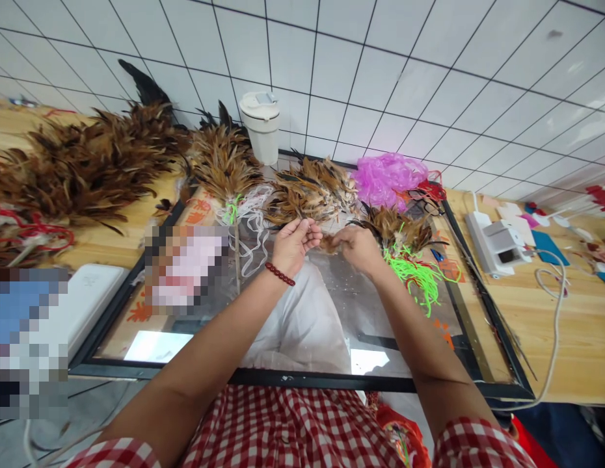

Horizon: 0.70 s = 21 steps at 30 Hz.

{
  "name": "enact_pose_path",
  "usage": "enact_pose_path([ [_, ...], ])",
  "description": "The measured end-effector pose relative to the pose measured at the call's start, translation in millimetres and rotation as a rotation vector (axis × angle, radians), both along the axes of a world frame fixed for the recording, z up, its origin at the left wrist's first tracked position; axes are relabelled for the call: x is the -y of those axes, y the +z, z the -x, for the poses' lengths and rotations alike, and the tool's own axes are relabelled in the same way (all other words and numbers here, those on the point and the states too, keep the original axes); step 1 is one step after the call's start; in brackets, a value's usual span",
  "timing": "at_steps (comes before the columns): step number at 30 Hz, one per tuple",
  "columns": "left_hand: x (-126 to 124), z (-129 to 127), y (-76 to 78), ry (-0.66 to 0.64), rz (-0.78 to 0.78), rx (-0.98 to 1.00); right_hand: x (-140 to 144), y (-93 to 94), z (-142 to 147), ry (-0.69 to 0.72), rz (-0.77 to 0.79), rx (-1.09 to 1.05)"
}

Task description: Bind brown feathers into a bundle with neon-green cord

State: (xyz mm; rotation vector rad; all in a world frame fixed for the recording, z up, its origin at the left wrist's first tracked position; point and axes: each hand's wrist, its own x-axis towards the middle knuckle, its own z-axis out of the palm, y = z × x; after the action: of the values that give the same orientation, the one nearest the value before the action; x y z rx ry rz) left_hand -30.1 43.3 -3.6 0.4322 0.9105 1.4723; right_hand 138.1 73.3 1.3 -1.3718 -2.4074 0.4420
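Observation:
My left hand [293, 246], with a dark red bead bracelet [280, 274] at its wrist, is closed in a thumb-and-finger pinch; what sits in the pinch is too small to make out. Facing it, my right hand [361, 248] has bent fingers closed at a small brown feather [328, 244] between the two hands. Just beyond them lies a loose pile of brown feathers [312, 188]. To the right rests a feather bunch [400, 227] with bright green strings [417, 276]. Left of my hands, another feather bundle [224, 162] is tied with green string onto a thin stick [237, 253].
Under my hands is a glass panel in a black frame [322, 379] on a wooden table [580, 338]. A white lidded cup [261, 127] and pink plastic [388, 179] stand near the tiled wall. White strips [254, 234], a large feather heap [88, 162] and a power strip [492, 244] surround.

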Motion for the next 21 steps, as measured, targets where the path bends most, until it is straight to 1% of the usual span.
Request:
enact_pose_path([
  [2, 1, -2, -1.0, -0.011, 0.014, -0.016, -1, 3.3, 0, -0.092, -0.045, -0.127],
  [4, 3, -4, -1.2, -0.079, 0.016, -0.065, -2, 3.9, 1, -0.124, -0.02, -0.328],
  [5, 4, -5, -1.1, -0.13, 0.012, -0.098, -3, 3.8, 1, -0.114, 0.046, -0.446],
  [6, 5, -6, -0.9, -0.184, 0.006, -0.129, -3, 3.8, 2, -0.086, 0.144, -0.565],
  [8, 8, -8, -0.7, -0.299, -0.008, -0.173, -3, 4.8, 4, 0.01, 0.368, -0.751],
  [10, 10, -8, -0.8, -0.391, -0.021, -0.184, -1, 7.4, 4, 0.127, 0.559, -0.829],
  [11, 10, -8, -0.9, -0.431, -0.024, -0.181, 0, 8.9, 3, 0.167, 0.63, -0.844],
  [13, 11, -7, -0.9, -0.498, -0.02, -0.17, 1, 11.0, 2, 0.178, 0.726, -0.877],
  [14, 11, -6, -0.7, -0.526, -0.015, -0.163, 1, 11.4, 1, 0.153, 0.749, -0.897],
  [16, 12, -6, 0.1, -0.569, -0.001, -0.146, 1, 11.0, 1, 0.081, 0.735, -0.922],
  [19, 13, -6, 0.7, -0.578, 0.01, -0.129, 0, 8.8, 4, -0.005, 0.621, -0.896],
  [21, 13, -8, -0.4, -0.569, 0.01, -0.149, 0, 7.2, 7, -0.027, 0.54, -0.855],
])
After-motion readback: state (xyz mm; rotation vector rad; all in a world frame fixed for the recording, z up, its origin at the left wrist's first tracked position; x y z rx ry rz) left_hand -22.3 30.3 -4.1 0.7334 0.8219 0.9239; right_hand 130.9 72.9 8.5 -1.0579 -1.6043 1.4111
